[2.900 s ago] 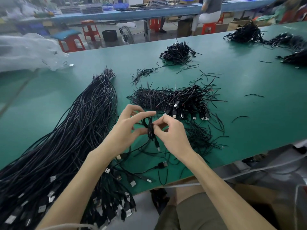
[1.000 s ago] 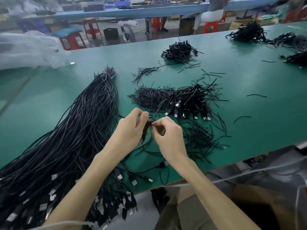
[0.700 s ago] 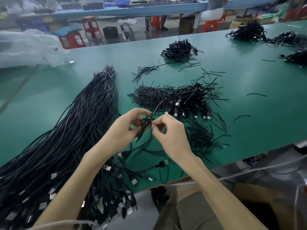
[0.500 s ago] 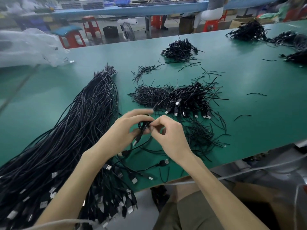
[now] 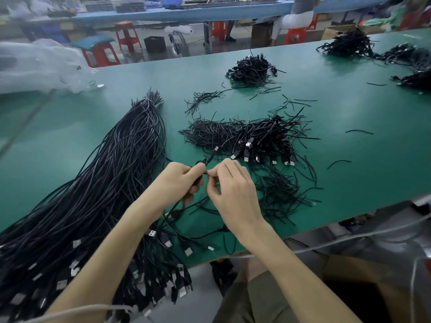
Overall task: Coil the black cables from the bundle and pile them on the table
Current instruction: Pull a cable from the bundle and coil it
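Observation:
A long bundle of black cables (image 5: 98, 187) lies on the left of the green table (image 5: 349, 113), its USB plugs hanging over the near edge. My left hand (image 5: 179, 183) grips a small coiled black cable (image 5: 202, 169) between thumb and fingers. My right hand (image 5: 233, 187) pinches the same coil from the right; one plug end (image 5: 215, 150) sticks up above the fingers. Just beyond my hands lies the pile of coiled cables (image 5: 263, 141) with plugs showing, next to a heap of black ties (image 5: 210, 131).
Loose ties (image 5: 279, 192) are scattered right of my hands. More coiled piles sit further back (image 5: 251, 68) and at the far right (image 5: 349, 43). A clear plastic bag (image 5: 39, 66) lies at the far left. Red stools and another bench stand behind the table.
The coil between my hands has been drawn tighter and smaller. Both hands have closed in on it, and a plug end now sticks up above the fingers.

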The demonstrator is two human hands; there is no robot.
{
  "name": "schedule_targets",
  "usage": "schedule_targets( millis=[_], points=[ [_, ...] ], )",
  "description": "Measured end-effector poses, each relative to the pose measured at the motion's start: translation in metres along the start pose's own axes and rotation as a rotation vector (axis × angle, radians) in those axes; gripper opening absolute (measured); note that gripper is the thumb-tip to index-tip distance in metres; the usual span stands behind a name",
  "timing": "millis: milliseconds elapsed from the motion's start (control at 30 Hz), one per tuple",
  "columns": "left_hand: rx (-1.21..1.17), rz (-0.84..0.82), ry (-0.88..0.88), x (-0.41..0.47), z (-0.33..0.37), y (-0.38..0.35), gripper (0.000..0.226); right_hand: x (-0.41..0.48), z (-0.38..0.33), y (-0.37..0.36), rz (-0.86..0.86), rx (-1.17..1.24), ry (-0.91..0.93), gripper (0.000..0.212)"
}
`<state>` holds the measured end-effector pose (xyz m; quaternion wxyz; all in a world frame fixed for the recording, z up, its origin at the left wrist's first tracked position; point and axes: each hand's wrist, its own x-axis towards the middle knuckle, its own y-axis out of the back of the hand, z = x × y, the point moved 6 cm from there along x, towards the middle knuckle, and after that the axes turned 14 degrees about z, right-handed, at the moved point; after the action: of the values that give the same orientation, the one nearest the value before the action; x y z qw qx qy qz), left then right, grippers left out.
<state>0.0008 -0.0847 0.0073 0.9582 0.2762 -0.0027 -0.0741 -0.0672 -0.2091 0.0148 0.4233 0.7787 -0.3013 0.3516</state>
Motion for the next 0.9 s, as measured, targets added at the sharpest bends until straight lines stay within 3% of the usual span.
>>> schedule_targets(
  millis=[67, 133, 233, 333, 467, 600, 800, 900],
  points=[
    [-0.137, -0.083, 0.155, -0.003, -0.003, -0.003, 0.047, -0.001, -0.005, 0.003, 0.059, -0.078, 0.109, 0.011],
    [-0.192, -0.161, 0.160, -0.006, -0.003, -0.006, 0.047, -0.002, -0.003, 0.004, 0.075, -0.080, 0.138, 0.010],
    [-0.228, -0.183, 0.043, -0.006, -0.003, -0.004, 0.049, -0.005, 0.012, 0.004, 0.022, -0.013, 0.032, 0.006],
    [-0.271, -0.185, -0.086, -0.007, -0.004, -0.003, 0.035, -0.006, 0.021, 0.002, -0.051, 0.104, -0.131, 0.005],
    [-0.454, -0.197, -0.104, -0.005, -0.009, 0.003, 0.030, -0.002, 0.030, 0.001, -0.078, 0.157, -0.250, 0.002],
    [-0.344, -0.249, -0.316, -0.006, 0.000, 0.004, 0.036, -0.005, 0.025, -0.002, -0.133, 0.077, -0.143, 0.007],
    [-0.036, 0.091, -0.480, 0.005, 0.005, 0.007, 0.020, -0.009, 0.011, 0.001, -0.040, 0.035, -0.009, 0.009],
    [0.072, 0.121, -0.428, 0.009, 0.002, 0.001, 0.034, -0.008, 0.005, 0.001, 0.001, 0.006, 0.059, 0.009]
  ],
)
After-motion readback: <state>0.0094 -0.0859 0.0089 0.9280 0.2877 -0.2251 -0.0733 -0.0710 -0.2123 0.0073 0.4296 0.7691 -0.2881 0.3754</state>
